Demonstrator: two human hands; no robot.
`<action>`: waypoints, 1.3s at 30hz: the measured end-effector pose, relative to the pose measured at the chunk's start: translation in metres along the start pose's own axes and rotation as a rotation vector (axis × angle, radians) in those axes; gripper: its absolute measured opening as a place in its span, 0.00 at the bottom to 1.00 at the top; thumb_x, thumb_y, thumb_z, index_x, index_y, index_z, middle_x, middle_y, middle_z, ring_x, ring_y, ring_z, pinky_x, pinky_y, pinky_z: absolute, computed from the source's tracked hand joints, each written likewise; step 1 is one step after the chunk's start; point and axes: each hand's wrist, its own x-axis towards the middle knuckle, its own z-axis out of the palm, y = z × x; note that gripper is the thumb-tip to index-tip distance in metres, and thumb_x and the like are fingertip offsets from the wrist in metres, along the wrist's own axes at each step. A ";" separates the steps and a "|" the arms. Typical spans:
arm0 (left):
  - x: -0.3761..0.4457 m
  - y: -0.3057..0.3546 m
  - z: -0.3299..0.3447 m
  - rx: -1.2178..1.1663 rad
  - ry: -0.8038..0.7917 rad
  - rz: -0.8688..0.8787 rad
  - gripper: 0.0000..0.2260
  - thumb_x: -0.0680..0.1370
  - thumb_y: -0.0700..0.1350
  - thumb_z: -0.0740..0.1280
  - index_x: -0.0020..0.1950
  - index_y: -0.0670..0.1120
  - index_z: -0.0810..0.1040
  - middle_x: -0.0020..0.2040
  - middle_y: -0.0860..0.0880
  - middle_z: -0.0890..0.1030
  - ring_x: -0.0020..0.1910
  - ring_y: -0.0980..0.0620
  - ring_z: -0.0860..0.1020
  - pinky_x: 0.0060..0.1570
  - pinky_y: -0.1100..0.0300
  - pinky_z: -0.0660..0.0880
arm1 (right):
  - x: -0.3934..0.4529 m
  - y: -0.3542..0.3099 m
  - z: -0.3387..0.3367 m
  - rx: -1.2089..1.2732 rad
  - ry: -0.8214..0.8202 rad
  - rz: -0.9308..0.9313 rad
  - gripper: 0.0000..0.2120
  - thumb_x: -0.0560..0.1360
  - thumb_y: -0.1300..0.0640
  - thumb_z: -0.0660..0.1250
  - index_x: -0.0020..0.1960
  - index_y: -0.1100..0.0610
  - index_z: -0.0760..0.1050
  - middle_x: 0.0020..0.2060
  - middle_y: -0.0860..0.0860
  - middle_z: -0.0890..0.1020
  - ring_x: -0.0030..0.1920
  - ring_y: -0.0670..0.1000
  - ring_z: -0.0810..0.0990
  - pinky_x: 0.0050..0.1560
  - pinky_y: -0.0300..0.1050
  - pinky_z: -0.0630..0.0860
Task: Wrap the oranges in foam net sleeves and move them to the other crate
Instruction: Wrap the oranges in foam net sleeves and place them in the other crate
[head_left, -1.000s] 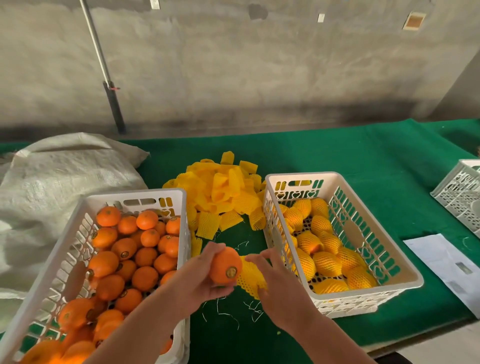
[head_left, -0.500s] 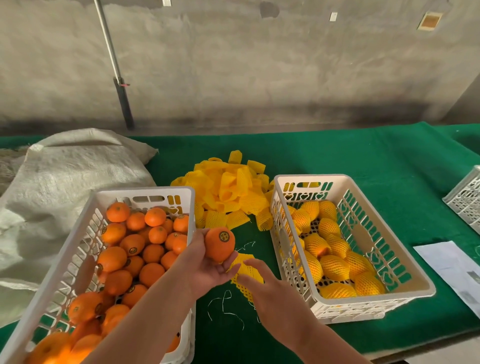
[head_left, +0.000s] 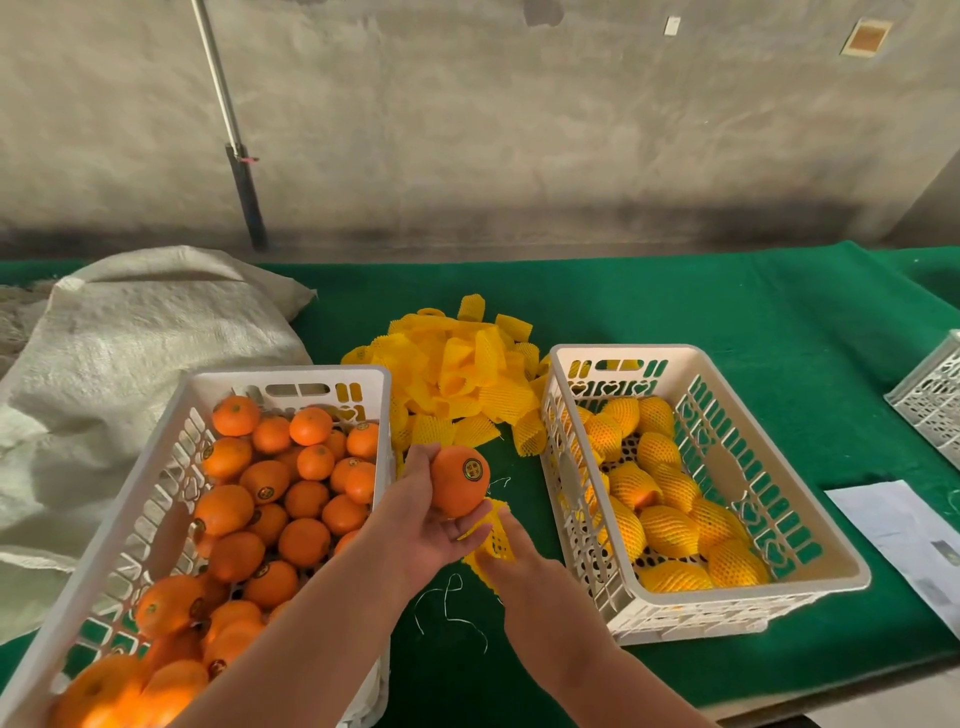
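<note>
A green cloth-covered table (head_left: 727, 322) stands against a stained grey concrete wall (head_left: 519, 130), seen from the head camera, and a dark pole (head_left: 244, 192) leans on that wall.

The landmark is the heap of yellow foam net sleeves (head_left: 467, 379) at the table's middle. Left of the heap sits a white crate (head_left: 291, 376) full of bare oranges (head_left: 270, 514); beyond that crate lies a pale woven sack (head_left: 130, 353). Right of the heap, a second white crate (head_left: 753, 415) holds oranges already in sleeves (head_left: 670, 530). Further right are a sheet of paper (head_left: 904, 530) and the corner of a third crate (head_left: 930, 395).

Just in front of the heap, the left hand (head_left: 426, 525) cups one orange (head_left: 460, 480), sticker facing up, fingers curled around it. Beside and under it, the right hand (head_left: 524, 566) pinches a single foam net sleeve (head_left: 493, 540), which touches the left hand's fingertips. Loose white threads (head_left: 452, 608) lie on the cloth below.
</note>
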 end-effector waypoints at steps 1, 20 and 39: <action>0.000 0.000 0.001 0.001 -0.004 0.006 0.22 0.80 0.59 0.67 0.66 0.46 0.74 0.58 0.37 0.83 0.53 0.36 0.83 0.56 0.40 0.77 | 0.001 -0.001 0.001 -0.007 0.007 0.009 0.28 0.77 0.66 0.64 0.73 0.48 0.66 0.80 0.55 0.61 0.48 0.55 0.85 0.45 0.44 0.81; -0.005 -0.067 -0.024 0.880 0.065 0.591 0.36 0.70 0.72 0.64 0.72 0.55 0.71 0.66 0.54 0.74 0.61 0.51 0.76 0.53 0.61 0.76 | 0.011 0.014 -0.005 0.636 0.245 0.197 0.26 0.75 0.58 0.74 0.68 0.46 0.69 0.59 0.43 0.72 0.55 0.41 0.76 0.49 0.26 0.75; -0.003 -0.071 -0.030 1.189 0.043 0.681 0.34 0.76 0.58 0.74 0.79 0.55 0.65 0.69 0.57 0.72 0.63 0.55 0.73 0.59 0.61 0.75 | -0.004 0.003 -0.011 0.337 0.246 0.197 0.31 0.80 0.50 0.72 0.78 0.49 0.62 0.80 0.43 0.54 0.70 0.52 0.75 0.66 0.38 0.74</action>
